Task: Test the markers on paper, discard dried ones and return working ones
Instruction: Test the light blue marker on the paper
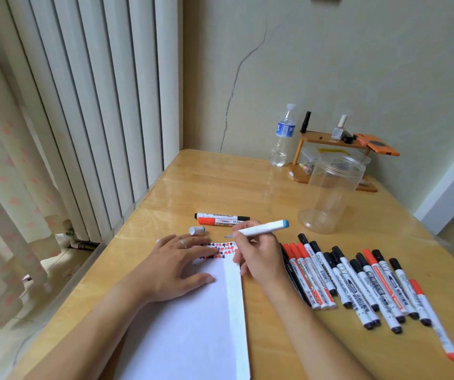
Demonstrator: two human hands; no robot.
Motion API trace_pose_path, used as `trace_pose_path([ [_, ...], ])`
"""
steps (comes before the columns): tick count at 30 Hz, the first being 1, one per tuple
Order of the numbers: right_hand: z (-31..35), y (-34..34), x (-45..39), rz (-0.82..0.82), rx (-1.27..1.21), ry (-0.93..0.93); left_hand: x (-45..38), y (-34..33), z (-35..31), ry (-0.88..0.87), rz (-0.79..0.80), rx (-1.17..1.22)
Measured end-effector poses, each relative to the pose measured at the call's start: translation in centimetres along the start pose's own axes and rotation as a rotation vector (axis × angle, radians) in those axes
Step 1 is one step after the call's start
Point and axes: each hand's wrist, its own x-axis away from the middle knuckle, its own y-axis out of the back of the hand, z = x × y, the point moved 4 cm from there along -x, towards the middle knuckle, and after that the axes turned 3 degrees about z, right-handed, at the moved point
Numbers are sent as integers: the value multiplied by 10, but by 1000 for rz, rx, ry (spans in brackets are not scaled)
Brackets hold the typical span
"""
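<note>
White marker (258, 229) pinched in rt hand (258, 259) grip, tip above paper (193, 319); lt hand (176, 267) flat, fingers apart.

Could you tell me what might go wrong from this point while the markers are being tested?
The loose cap lies on its side beyond the paper and might roll away or be forgotten, leaving the blue marker in the right hand to dry out. The marker's tip sits past the paper's far edge, so a stroke could mark the table. The two markers set apart lie near the cap, and could get mixed with the untested row.
</note>
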Motion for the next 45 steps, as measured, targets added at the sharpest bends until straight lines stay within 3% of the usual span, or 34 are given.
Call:
trace_pose_path([
  [9, 3, 1, 5, -55, 178, -105, 1, -9, -2, 34, 41, -54],
  [15, 3, 2, 4, -76, 155, -175, 1, -10, -2, 47, 83, -67],
  [45, 1, 0, 5, -56, 257, -118, -1, -11, 1, 33, 51, -30],
])
